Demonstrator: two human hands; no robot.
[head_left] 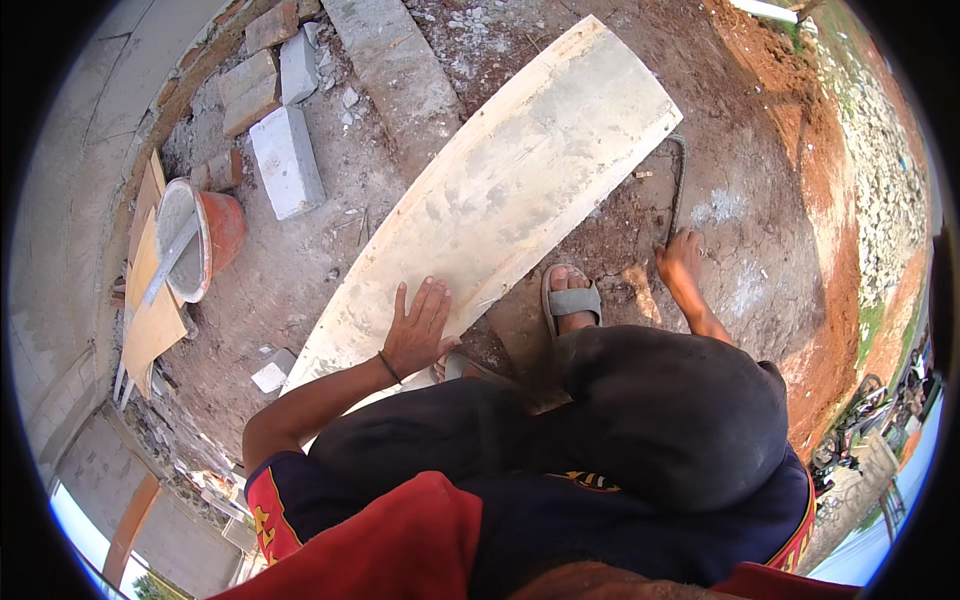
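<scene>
A long, pale board (pixel 510 170) stained with grey cement lies slantwise on the ground in front of me, its near end beside my legs. My left hand (pixel 420 330) rests flat on its near part, fingers spread. Off to the right of the board, my right hand (pixel 682 258) is closed round the lower end of a dark bent bar (pixel 682 185). The bar's curved far end meets the board's right corner; whether it reaches underneath is hidden.
At left, an orange bucket (pixel 222 232) holds a flat grey strip (pixel 172 258), next to thin wood sheets (pixel 150 315). White blocks (pixel 288 160) and bricks (pixel 250 92) lie beyond it. A concrete slab (pixel 395 70) runs behind the board. My sandalled foot (pixel 572 300) is close to the board's edge.
</scene>
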